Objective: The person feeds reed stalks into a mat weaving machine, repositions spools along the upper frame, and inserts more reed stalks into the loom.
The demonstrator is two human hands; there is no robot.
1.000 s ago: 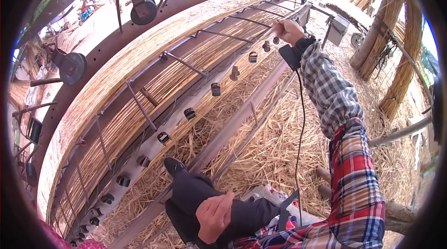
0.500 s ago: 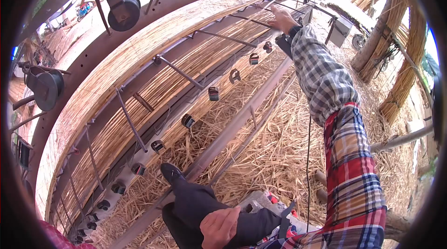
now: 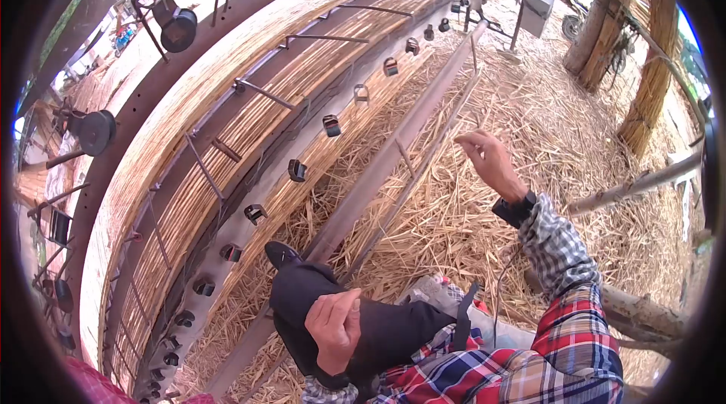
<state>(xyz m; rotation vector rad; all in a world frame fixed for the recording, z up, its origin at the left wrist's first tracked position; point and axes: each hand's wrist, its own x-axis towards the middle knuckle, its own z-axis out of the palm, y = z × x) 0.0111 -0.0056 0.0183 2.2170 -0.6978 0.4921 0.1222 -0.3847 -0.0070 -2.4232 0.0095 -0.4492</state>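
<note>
My right hand, in a checked sleeve with a dark band at the wrist, hangs over the loose straw. Its fingers reach forward, a little bent and apart, with nothing visible between them. Above my dark-trousered leg is my left hand, its fingers folded together. Whether anything sits inside them is hidden. Nearest ahead lies a long reed mat frame, with pale reeds bundled along metal bars. A row of small dark clips runs along its near rail.
Wire spools hang on a curved rusty beam at the left. A metal rail crosses the straw close to my foot. Posts wrapped in reeds and a wooden pole stand at the right. A grey box is mounted at the far end.
My right hand has drawn back from the far end of the reed frame towards me, down over the straw. My left hand has shifted slightly left and up; the view has turned a little.
</note>
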